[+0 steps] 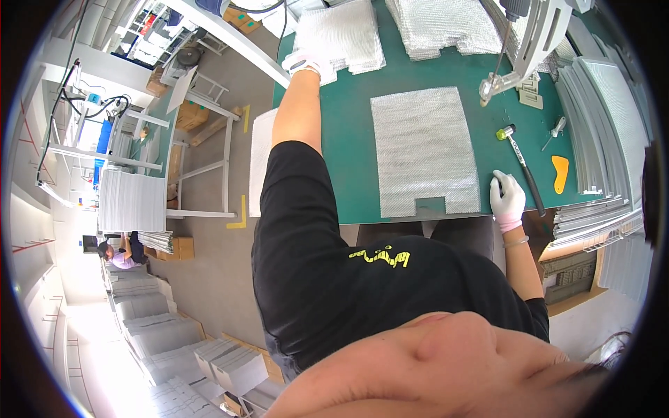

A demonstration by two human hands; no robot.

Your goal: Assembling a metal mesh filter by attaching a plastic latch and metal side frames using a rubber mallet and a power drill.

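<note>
On the green tabletop in front of me lies a silvery mesh sheet with a notch in its near edge. My left hand, in a white glove, reaches far out to the near left corner of a stack of similar mesh sheets. Its fingers are too small and partly hidden to show whether they grip a sheet. My right hand, gloved too, rests on the table's near edge just right of the single sheet. Its fingers are slightly bent and hold nothing. Right of it lies a hammer with a black handle.
Another mesh stack lies at the back. A machine arm with a pointed tip overhangs the table. A yellow scraper-like piece and a small screwdriver lie at right, beside stacked metal panels. A person is far left.
</note>
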